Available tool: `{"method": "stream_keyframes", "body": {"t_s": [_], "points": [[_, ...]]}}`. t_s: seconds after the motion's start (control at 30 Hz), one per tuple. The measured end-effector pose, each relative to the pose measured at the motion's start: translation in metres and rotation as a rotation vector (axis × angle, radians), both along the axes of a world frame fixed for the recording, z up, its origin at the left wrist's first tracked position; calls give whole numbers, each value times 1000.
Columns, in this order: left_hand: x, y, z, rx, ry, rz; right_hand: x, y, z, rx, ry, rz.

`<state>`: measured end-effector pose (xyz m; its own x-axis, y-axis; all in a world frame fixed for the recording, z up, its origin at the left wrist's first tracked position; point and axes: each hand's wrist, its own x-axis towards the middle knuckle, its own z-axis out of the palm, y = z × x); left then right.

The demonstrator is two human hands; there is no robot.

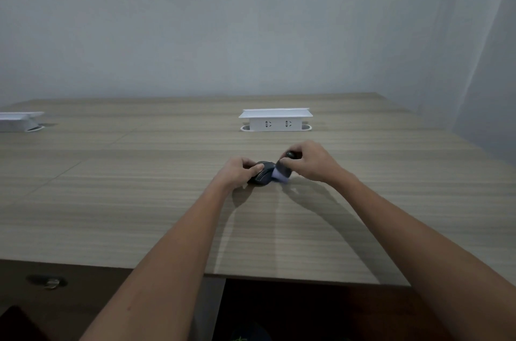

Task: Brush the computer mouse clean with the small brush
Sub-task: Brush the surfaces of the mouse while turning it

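Observation:
A dark computer mouse lies on the wooden table, a bit right of centre. My left hand grips it from the left side and holds it in place. My right hand holds the small brush by its dark handle, with the pale lilac bristles pressed against the right side of the mouse. The far end of the handle shows as a dark knob above my fingers. Part of the mouse is hidden under my left fingers.
A white pop-up socket box stands behind the hands. Another white box sits at the far left edge. The table's front edge runs across near my forearms, with a dark space below.

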<state>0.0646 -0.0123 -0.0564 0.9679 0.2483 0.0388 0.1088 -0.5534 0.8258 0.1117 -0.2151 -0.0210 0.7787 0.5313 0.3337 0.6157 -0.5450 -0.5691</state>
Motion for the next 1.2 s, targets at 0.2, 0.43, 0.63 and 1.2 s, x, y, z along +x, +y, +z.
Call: {"method": "stream_keyframes", "body": {"t_s": [0.2, 0.43, 0.63, 1.2], "points": [[1, 0, -2, 4, -5, -1, 3, 0, -2, -52, -23, -84], [0, 3, -2, -4, -11, -9, 1, 0, -3, -18, 130, 63], [0, 1, -3, 5, -4, -4, 3, -1, -1, -14, 1, 10], [1, 3, -7, 15, -4, 2, 6, -2, -5, -40, -99, -109]]}}
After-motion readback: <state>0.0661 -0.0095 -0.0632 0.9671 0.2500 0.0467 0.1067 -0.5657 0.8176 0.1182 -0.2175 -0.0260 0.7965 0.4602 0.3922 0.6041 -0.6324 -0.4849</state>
